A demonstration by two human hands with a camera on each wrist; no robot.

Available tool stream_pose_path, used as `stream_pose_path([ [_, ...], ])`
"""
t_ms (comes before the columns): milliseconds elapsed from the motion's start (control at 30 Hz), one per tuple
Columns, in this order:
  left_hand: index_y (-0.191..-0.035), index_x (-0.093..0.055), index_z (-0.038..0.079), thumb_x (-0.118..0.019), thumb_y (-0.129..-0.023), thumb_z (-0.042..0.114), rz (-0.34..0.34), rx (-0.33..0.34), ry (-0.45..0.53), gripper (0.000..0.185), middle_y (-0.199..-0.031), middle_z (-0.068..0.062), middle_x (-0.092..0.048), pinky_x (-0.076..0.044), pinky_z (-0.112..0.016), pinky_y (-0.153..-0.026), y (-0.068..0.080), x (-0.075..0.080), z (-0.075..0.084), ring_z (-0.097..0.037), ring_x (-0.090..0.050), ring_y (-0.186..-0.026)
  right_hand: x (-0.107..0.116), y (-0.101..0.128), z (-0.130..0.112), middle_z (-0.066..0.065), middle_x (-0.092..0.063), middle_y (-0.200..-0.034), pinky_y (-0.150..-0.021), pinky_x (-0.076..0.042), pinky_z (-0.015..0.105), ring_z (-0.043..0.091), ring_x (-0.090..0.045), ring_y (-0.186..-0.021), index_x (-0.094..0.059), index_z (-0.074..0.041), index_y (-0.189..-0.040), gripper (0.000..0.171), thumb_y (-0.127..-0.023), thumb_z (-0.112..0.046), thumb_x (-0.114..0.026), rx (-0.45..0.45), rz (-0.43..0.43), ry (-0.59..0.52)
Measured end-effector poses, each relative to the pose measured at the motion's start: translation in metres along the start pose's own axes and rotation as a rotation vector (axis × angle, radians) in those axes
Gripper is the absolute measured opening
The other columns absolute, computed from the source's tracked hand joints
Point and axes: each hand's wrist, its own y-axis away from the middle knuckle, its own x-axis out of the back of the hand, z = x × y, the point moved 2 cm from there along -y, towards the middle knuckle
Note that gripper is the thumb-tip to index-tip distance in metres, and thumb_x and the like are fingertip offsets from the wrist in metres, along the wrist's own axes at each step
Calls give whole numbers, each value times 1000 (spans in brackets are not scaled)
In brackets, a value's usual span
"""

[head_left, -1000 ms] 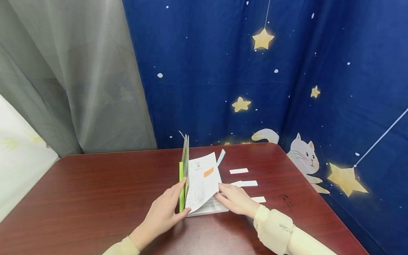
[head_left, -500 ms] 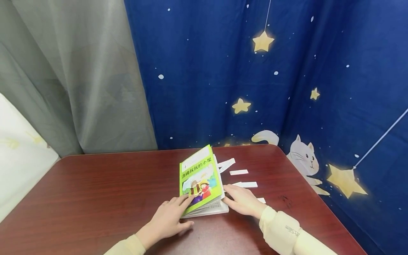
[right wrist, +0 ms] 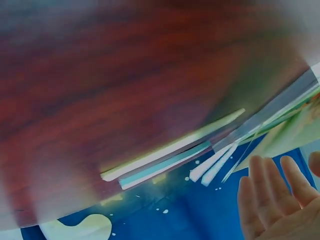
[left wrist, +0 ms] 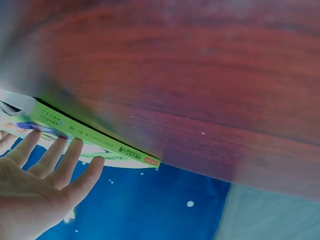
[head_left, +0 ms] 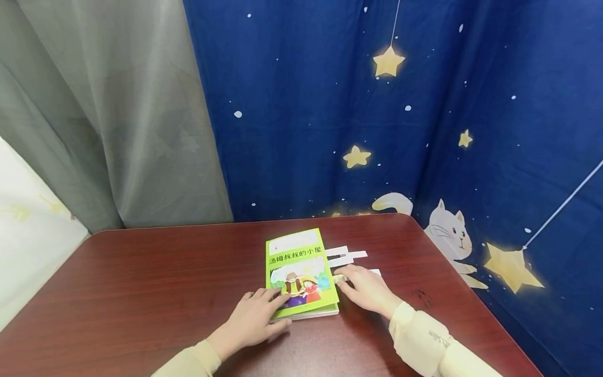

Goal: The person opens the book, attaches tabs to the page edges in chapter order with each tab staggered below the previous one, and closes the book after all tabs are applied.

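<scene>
Blue cloth printed with yellow stars and a white cat hangs behind a dark red wooden desk [head_left: 141,283], with a grey curtain [head_left: 103,115] to the left. Near the middle of the desk lies a green picture book [head_left: 299,272], closed and flat, its cover showing two cartoon figures under a line of printed characters. A second ago it stood open on its spine with pages fanned; half a second ago the cover was coming down; now it lies shut. The left hand [head_left: 254,320] rests at the near left corner, fingers [left wrist: 60,155] straight and laid on the cover near the spine edge, likely to press the book flat; its grip is loose, closed round nothing. The right hand [head_left: 367,288] lies just beside the right edge of the book, fingers extended and relaxed, fingertips touching a small paper strip [head_left: 340,278] that pokes out there, perhaps to steady it while the book settles; it clasps nothing either. More white paper strips [head_left: 346,255] stick out from the pages near the far right edge, probably as page markers, and one lay farther out on the desk earlier. Both cream sleeves [head_left: 424,340] reach in from the near edge.
</scene>
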Motion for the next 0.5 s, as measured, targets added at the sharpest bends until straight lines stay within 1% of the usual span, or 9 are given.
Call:
stream_pose_path([
  [67,-122,-53,18,-45,-83,54,-4,20,4,53,-118,-7,-50,-38,-46,-77,-4,0,-3,-25,-48,-102,1,-3,-2,-1,-59,-105,-81,-42,39,15,-53,-98,-61,-14,-109,31,-83,-30,-58,-20,2,-19],
  [167,-121,-54,17,-46,-84,52,-17,51,8,52,-116,-8,-51,-38,-46,-76,-10,1,-9,-26,-48,-102,1,-7,-5,-1,-58,-107,-81,-42,38,15,-52,-100,-60,-14,-110,34,-81,-32,-59,-13,10,-22],
  [333,-121,-53,15,-51,-79,54,-45,106,-5,57,-116,-12,-51,-37,-48,-77,-21,0,-19,-29,-47,-103,0,-18,-11,1,-57,-110,-82,-42,36,16,-50,-102,-58,-12,-112,40,-79,-34,-61,58,26,37],
  [433,-122,-53,15,-52,-75,58,-59,145,-8,64,-117,-11,-50,-37,-48,-78,-27,-1,-25,-29,-47,-102,-2,-26,-15,2,-56,-111,-80,-42,36,17,-50,-102,-57,-12,-114,44,-78,-37,-62,83,10,70],
  [500,-122,-53,15,-52,-73,61,-61,162,-5,67,-117,-10,-50,-37,-48,-78,-32,-1,-29,-28,-47,-101,-4,-30,-17,4,-55,-114,-81,-42,38,19,-49,-105,-56,-12,-116,48,-77,-40,-61,84,-10,98],
])
